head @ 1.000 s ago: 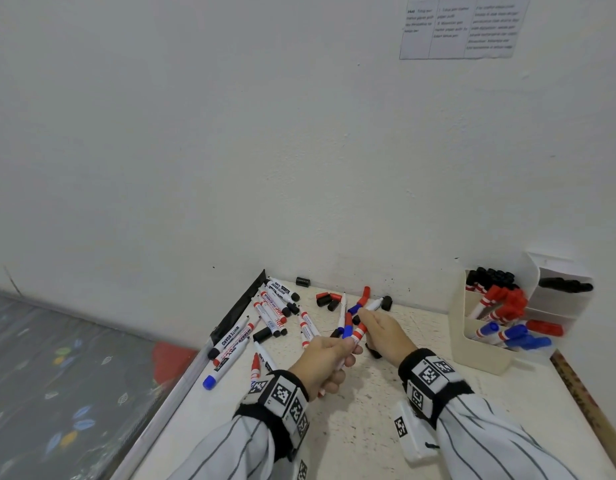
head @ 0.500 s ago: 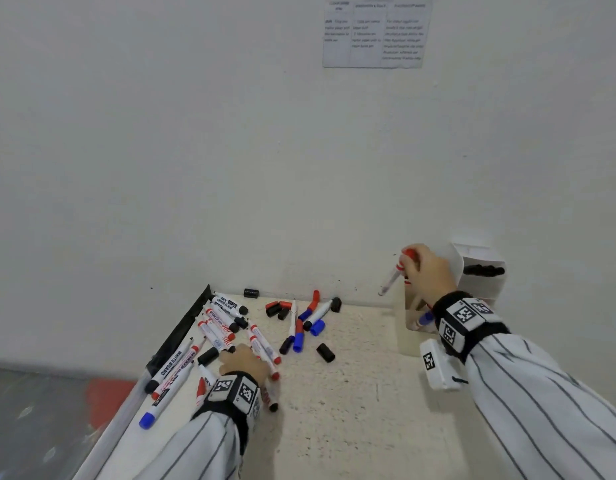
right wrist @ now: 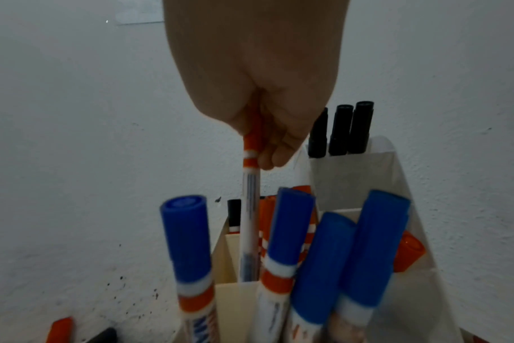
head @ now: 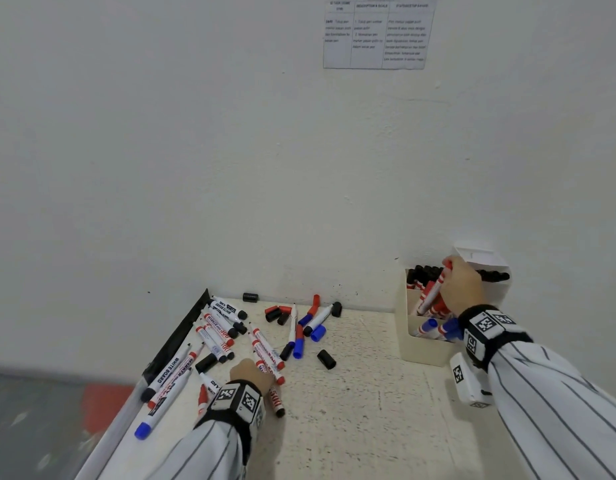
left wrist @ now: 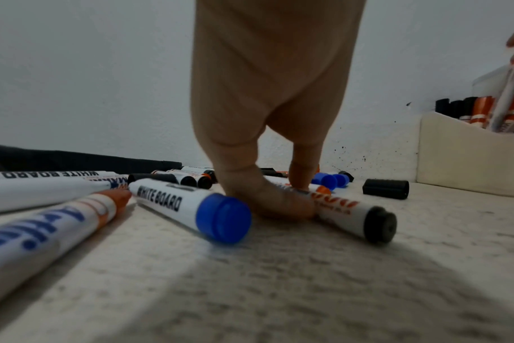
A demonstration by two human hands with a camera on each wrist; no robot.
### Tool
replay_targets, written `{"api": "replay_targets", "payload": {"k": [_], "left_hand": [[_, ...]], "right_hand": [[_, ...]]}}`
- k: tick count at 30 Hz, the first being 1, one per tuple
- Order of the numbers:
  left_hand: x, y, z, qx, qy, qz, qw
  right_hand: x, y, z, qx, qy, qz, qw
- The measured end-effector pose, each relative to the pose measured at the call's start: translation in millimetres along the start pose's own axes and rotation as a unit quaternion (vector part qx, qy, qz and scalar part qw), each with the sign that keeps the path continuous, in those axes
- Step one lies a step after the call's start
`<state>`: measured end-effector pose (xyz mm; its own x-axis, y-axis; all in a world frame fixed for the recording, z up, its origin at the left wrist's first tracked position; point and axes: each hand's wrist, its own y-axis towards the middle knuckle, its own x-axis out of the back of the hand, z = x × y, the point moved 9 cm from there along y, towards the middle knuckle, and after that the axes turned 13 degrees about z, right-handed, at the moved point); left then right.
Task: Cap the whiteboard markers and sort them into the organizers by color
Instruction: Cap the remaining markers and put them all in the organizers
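A speckled white desk meets a plain white wall. By the organizer, the right hand pinches a red marker; the left hand pinches a black-ended marker among scattered ones.

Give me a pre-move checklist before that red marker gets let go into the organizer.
1. right hand grips the red marker by its cap: ok.
2. Marker's lower end inside the organizer compartment: ok.
3. Compartment holds red markers: ok.
4. Cap fully seated: cannot tell.
5. left hand on the next marker on the table: ok.
6. Loose caps left for uncapped markers: ok.
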<state>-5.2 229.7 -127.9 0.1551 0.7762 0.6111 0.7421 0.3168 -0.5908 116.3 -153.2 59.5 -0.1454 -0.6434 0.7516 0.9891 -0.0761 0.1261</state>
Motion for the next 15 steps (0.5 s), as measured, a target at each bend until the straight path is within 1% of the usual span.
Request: {"api": "replay_targets", "payload": {"k": [3, 6, 8, 10, 12, 15], "left_hand": [[1.9, -2.2, -0.6, -0.008, -0.024, 0.005, 1.000], [4.6, -0.5, -0.1, -0.034, -0.063, -0.003, 0.997], [8.4, -3.9, 0.4, -0.048, -0.109, -0.015, 0.993], [9.5, -6.8, 0.7, -0.058, -0.155, -0.014, 0.986], [10.4, -10.2, 2.1, -0.061, -0.173, -0.013, 0.983], [13.6, -12.1, 6.9, -0.056, -0.212, -0.016, 0.976]], "right_hand": [[-17.6, 1.9, -1.0, 0.004, -0.051, 0.036, 0.998], [-30.4, 3.6, -6.7, 0.000, -0.056, 0.043, 0.997], [-40.4, 6.6, -7.8, -0.005, -0.092, 0.058, 0.994], [-46.8, 7.3, -5.6, -0.018, -0.130, 0.074, 0.989], [-50.2, 7.7, -2.6, -0.034, -0.167, 0.086, 0.982], [-49.9, 6.5, -4.1, -0.072, -0.175, 0.086, 0.978]]}}
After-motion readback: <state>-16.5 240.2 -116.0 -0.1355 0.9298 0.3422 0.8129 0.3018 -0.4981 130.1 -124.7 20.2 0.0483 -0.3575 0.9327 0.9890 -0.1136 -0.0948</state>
